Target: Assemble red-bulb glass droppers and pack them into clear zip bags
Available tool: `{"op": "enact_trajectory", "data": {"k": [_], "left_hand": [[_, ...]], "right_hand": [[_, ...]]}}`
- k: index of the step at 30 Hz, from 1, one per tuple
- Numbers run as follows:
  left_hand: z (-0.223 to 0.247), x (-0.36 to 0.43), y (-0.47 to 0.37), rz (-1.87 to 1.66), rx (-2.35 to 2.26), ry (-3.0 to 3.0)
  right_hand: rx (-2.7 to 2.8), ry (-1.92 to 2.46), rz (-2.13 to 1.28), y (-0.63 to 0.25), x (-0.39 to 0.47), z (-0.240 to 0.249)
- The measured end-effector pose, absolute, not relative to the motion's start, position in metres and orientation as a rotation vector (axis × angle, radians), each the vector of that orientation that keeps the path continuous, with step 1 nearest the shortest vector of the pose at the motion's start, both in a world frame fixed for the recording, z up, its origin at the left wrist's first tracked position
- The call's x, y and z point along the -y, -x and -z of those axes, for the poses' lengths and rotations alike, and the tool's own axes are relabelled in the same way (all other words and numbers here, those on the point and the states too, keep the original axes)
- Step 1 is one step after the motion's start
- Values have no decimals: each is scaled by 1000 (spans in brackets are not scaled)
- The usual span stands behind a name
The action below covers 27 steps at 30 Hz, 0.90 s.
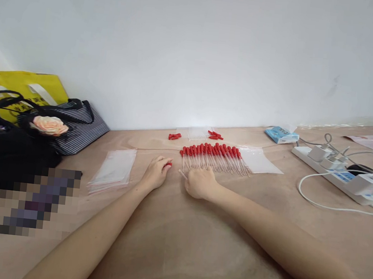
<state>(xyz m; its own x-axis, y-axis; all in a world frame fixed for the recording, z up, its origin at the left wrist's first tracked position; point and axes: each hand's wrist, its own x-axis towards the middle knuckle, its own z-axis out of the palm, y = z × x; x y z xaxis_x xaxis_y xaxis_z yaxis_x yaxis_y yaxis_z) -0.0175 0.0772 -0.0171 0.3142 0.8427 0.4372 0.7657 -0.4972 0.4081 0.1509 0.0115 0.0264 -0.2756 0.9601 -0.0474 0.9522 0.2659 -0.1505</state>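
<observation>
Taking the gap between the hands as the dial's centre, a row of red-capped tubes (211, 150) lies side by side at 2 o'clock, red ends toward the wall; these look finished. What appears left is small: one pile of loose red caps (174, 136) at 12 o'clock, another little heap of caps (215, 135) between 1 and 2, and uncapped clear tubes (197, 134) at 1 o'clock. Most of the joining seems done.

The left hand (154, 172) pinches a single red cap (168, 164) narrowly between thumb and fingers. The right hand (202, 183) is curled closed around a thin tube (182, 173), whose pale end points at 10 o'clock; cap and tube are apart.

Flat clear bags (113, 169) lie at 9 o'clock, and a clear sleeve (264, 161) between 2 and 3. The wooden table (195, 247) meets a plain pale wall (195, 51). A striped bag (80, 130) and a yellow bag (50, 85) sit toward 10, a tissue pack (278, 135) at 2, a power strip (331, 172) at 3.
</observation>
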Motion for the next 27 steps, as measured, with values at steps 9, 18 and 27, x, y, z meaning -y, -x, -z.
{"op": "enact_trajectory", "data": {"k": [9,18,27], "left_hand": [[15,-67,12,-1139,-1421,-2256],[9,-22,-9,-1013,-1150,-1960],[6,-11,-12,-813,-1283,-2459]], "right_hand": [[2376,1382,-131,-238,3,6],[2288,1195,0,-248,5,24],[2319,1139,-47,-247,10,18]]}}
